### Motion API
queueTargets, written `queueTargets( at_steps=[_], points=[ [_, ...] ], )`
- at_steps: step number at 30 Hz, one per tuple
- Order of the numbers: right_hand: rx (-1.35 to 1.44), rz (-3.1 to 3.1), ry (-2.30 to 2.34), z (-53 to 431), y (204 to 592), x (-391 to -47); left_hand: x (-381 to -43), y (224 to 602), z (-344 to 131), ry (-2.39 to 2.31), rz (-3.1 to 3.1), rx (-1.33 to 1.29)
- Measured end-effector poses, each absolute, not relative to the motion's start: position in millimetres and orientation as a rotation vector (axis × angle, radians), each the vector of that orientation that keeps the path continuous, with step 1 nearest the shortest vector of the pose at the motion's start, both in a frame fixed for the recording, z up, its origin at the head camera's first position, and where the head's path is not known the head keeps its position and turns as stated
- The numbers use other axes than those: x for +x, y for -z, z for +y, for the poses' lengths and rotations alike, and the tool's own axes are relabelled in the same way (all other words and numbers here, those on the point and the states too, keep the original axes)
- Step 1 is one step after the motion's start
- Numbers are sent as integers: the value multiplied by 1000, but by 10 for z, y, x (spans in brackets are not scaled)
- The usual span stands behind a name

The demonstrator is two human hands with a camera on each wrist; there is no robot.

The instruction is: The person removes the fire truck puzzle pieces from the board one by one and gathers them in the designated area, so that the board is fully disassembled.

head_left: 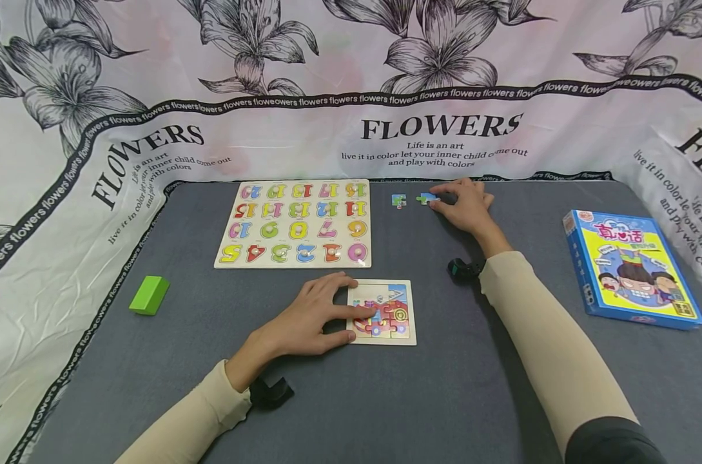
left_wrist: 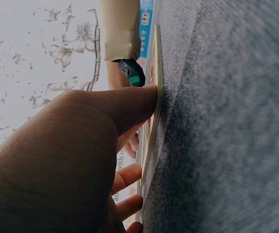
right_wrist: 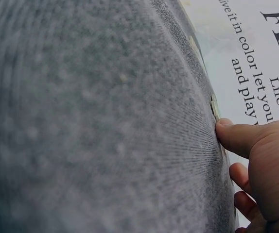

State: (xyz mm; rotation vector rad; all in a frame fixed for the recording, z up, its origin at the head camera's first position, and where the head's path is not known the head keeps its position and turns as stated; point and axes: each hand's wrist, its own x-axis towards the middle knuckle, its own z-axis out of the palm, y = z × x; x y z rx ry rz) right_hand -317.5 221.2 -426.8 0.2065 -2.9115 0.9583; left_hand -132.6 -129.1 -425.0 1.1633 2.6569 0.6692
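A small wooden jigsaw board with a red vehicle picture lies on the grey table. My left hand rests at its left side, index finger extended over the picture and thumb touching the edge. In the left wrist view, the thumb presses on the board's rim. Near the table's back edge, my right hand pinches a blue puzzle piece between thumb and index finger. Another puzzle piece lies just left of it. The right wrist view shows the thumb against a thin piece's edge.
A wooden number board lies behind the jigsaw, its digits upside down. A green block sits at the left. At the right lies a blue and yellow box. A flower-printed cloth borders the table's back and sides.
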Motion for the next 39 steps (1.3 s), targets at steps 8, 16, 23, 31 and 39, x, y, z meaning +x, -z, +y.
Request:
queueTargets(
  at_steps=[8,16,23,31,39],
  points=[
    [208,-2897,-991,2220,4269,-3172,-1318,4247,-1299,-683,2658,1181],
    [233,-2791,-1152,2275,4267,-3089,-1319,4247,-1293,-666,2660,1171],
    [364,-2696,-1272,2323,4273,-2951,-1322,4253,-1291,-667,2658,1174],
    [573,-2736,-1335,2266,4190,-2674,-1328,4267,-1295,-663,2650,1142],
    [1018,-2793,-1336,2012,4134,-2296,-1330,4250,-1284,-662,2651,1161]
  ],
)
